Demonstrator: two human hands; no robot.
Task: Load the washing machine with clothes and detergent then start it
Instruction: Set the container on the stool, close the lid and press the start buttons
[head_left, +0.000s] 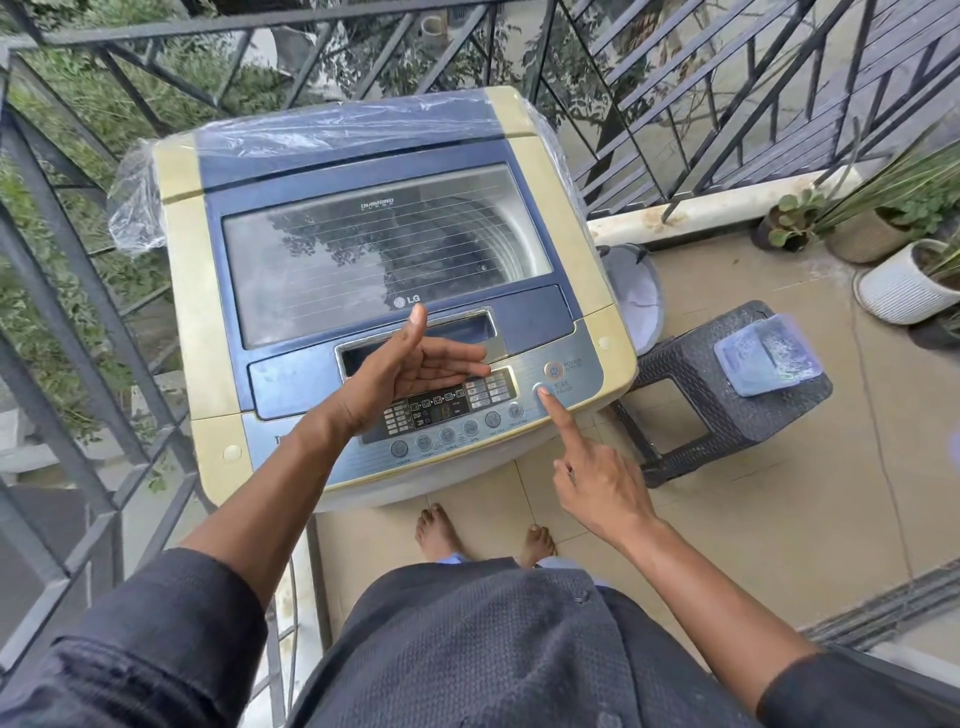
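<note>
The washing machine (384, 291) stands against the balcony railing (78, 291), lid shut; the right hand (597, 483), other fingers curled, sets its index fingertip on the start button (541, 389), while the left hand (410, 374) hovers spread and empty above the control panel (447, 415). The button is rigid and probably needs only light pressure. Open floor lies behind, with a stool (727, 400) just beside the machine's right.
</note>
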